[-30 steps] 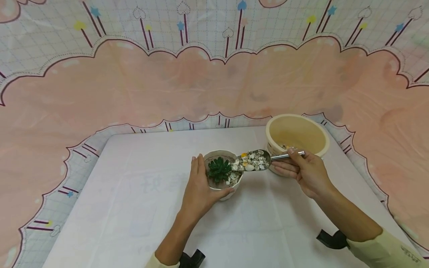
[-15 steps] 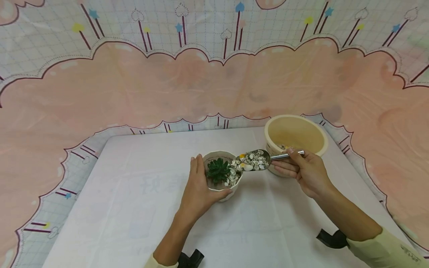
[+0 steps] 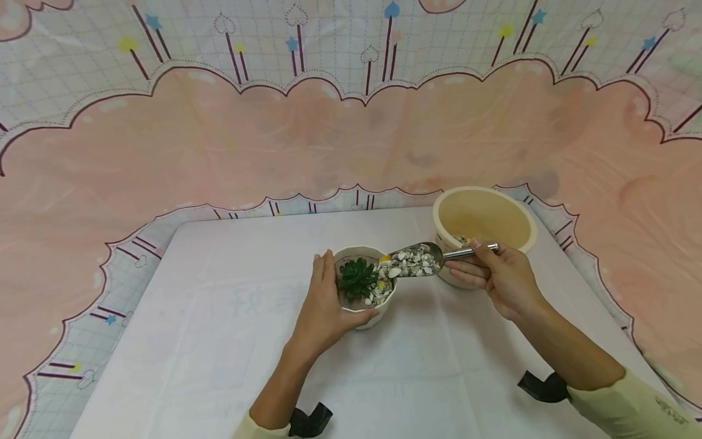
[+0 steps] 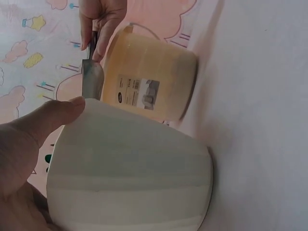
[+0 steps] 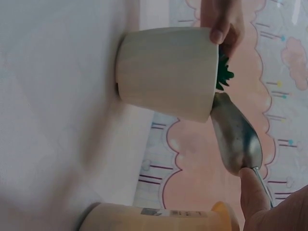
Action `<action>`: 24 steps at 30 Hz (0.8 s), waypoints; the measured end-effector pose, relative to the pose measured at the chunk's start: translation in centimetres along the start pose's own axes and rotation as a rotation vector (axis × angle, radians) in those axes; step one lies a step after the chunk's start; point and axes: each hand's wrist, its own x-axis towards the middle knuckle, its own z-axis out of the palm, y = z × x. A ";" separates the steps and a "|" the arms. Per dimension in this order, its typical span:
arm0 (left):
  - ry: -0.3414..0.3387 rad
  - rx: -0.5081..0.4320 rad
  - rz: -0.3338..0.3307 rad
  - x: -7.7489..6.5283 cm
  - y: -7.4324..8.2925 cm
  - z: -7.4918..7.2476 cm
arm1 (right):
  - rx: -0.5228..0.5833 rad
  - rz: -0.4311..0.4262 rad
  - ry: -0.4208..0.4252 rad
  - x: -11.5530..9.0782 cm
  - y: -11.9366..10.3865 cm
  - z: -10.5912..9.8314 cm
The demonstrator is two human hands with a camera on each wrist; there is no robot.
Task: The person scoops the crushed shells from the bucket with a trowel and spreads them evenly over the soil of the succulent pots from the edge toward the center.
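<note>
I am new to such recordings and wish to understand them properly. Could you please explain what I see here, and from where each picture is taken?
There is no machine doing the work: a person uses two bare hands. The head view looks forward and down from a camera worn on the head. The other two views come from cameras on the wrists, so the scene appears sideways there.

The left hand holds a white pot with a green plant in it. The right hand holds the handle of a metal scoop, loaded with small pale pieces, perhaps stones or shells. Its tip is at the pot's rim.

The pot and a cream bucket stand on a white table.
</note>
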 end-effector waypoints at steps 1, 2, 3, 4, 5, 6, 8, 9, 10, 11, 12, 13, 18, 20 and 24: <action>0.004 0.002 -0.002 0.0 0.1 0.1 | 0.002 0.002 0.001 0.0 0.0 0.0; 0.006 0.004 -0.007 -0.1 0.1 0.1 | 0.002 0.003 0.002 0.0 0.0 0.0; 0.012 0.007 -0.008 -0.1 0.2 0.2 | 0.003 0.004 0.003 0.1 -0.1 0.0; 0.019 0.010 -0.006 -0.1 0.2 0.2 | 0.003 0.006 0.004 0.1 -0.1 0.0; 0.024 0.016 -0.003 -0.1 0.2 0.2 | 0.003 0.007 0.005 0.1 -0.1 0.0; 0.026 0.018 -0.002 0.0 0.2 0.2 | 0.004 0.007 0.006 0.2 -0.1 0.1; 0.020 0.013 0.001 0.1 0.1 0.2 | 0.004 0.008 0.008 0.2 -0.2 0.1; 0.015 0.009 0.003 0.1 0.0 0.1 | 0.005 0.008 0.009 0.2 -0.1 0.0; 0.005 0.001 0.002 0.2 -0.1 0.0 | 0.008 0.008 0.010 0.2 -0.1 0.0; -0.005 -0.007 0.003 0.2 -0.1 0.0 | 0.011 0.007 0.010 0.2 -0.1 0.0; -0.017 -0.014 0.003 0.2 -0.2 -0.1 | 0.014 0.007 0.010 0.2 -0.1 0.0; -0.026 -0.019 0.006 0.2 -0.3 -0.2 | 0.016 0.006 0.011 0.2 -0.1 0.0; -0.032 -0.035 0.009 0.2 -0.3 -0.2 | 0.015 0.003 0.013 0.2 -0.1 0.1; -0.023 -0.040 -0.004 0.1 -0.2 -0.2 | 0.016 0.003 0.014 0.3 -0.1 0.2; -0.003 -0.030 -0.023 0.0 -0.1 0.0 | 0.021 -0.001 0.011 0.3 0.0 0.2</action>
